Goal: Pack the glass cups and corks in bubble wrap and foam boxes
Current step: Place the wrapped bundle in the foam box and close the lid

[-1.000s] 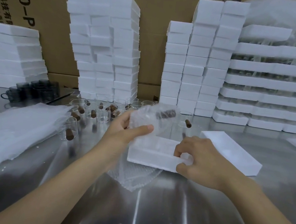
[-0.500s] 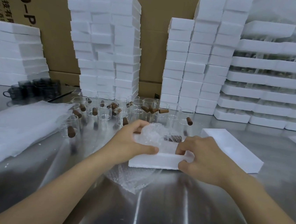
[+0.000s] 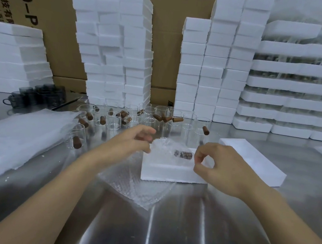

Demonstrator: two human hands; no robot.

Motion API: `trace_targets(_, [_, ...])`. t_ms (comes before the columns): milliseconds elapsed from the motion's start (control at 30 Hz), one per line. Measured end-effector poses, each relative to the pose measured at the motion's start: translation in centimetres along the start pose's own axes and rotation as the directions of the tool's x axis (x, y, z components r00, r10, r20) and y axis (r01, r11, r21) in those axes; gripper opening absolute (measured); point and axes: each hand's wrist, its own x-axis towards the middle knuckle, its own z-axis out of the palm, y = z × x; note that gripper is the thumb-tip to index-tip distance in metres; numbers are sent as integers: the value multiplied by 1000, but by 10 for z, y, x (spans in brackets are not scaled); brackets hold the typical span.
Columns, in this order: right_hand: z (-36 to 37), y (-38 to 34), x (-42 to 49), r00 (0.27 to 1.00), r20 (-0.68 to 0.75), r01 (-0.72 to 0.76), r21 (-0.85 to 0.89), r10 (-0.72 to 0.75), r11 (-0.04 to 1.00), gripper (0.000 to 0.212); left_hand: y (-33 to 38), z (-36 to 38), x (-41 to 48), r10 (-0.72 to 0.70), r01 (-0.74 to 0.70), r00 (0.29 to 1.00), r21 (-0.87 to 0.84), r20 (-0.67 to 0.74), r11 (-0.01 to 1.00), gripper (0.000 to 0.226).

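A white foam box [image 3: 170, 171] lies open on the steel table in front of me. Inside it sits a bubble-wrapped cup [image 3: 165, 149] with a brown cork [image 3: 183, 154] showing through the wrap. My left hand [image 3: 132, 140] hovers at the box's left end, fingers loosely bent, holding nothing. My right hand [image 3: 221, 168] hovers over the box's right end, thumb and forefinger curled near each other with nothing between them. The foam lid [image 3: 255, 161] lies to the right of the box. Several clear glass cups [image 3: 114, 123] and loose corks [image 3: 177, 120] stand behind.
A bubble wrap sheet [image 3: 135, 186] lies under the box's left front. A pile of bubble wrap [image 3: 15, 138] fills the left side. Foam box stacks [image 3: 114, 47] and cardboard cartons line the back. Dark mugs [image 3: 33, 96] stand at far left.
The wrapped cup went down from the air into the foam box. My left hand let go of it and my right hand released the box's edge; both now hover just above.
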Motion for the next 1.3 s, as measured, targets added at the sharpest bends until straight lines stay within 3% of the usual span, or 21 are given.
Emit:
trace_targets(100, [3,1,0,997,-72,7,21,-5,1000,9,-6,-6,0,-21,23,999,42,-47,999,32])
trace_targets(200, [9,-1,0,997,-72,10,23,-9,1000,23,-12,2,4,-61,64,997,75,-40,995,22])
trace_targets(300, [16,-3,0,999,-39,17,36,-16,999,23,-15,10,8,-59,61,997,47,-47,997,19])
trace_targets(567, [20,-1,2,998,-54,43,66,-40,997,25,-9,10,5,73,-40,990,250,-122,967,16])
trace_targets(633, [21,0,2,997,-61,47,77,-42,996,26,-9,6,6,150,-79,962,292,-228,953,14])
trace_targets(700, [22,0,2,997,-67,48,84,-42,995,28,-8,5,6,245,-157,916,278,-319,948,25])
trace_targets(800, [22,-1,2,996,-81,49,83,-42,995,30,-8,15,5,258,-221,948,197,-186,955,65])
trace_targets(867, [20,-1,2,995,-90,46,73,-40,996,30,-12,25,6,228,-202,965,191,-129,961,77])
trace_targets(1167, [11,6,4,991,-132,11,1,-10,1000,25,-22,24,12,184,-156,975,205,-125,966,76])
trace_targets(1300, [0,27,8,953,-247,-181,3,176,984,28,-22,24,11,184,-155,975,214,-125,965,76])
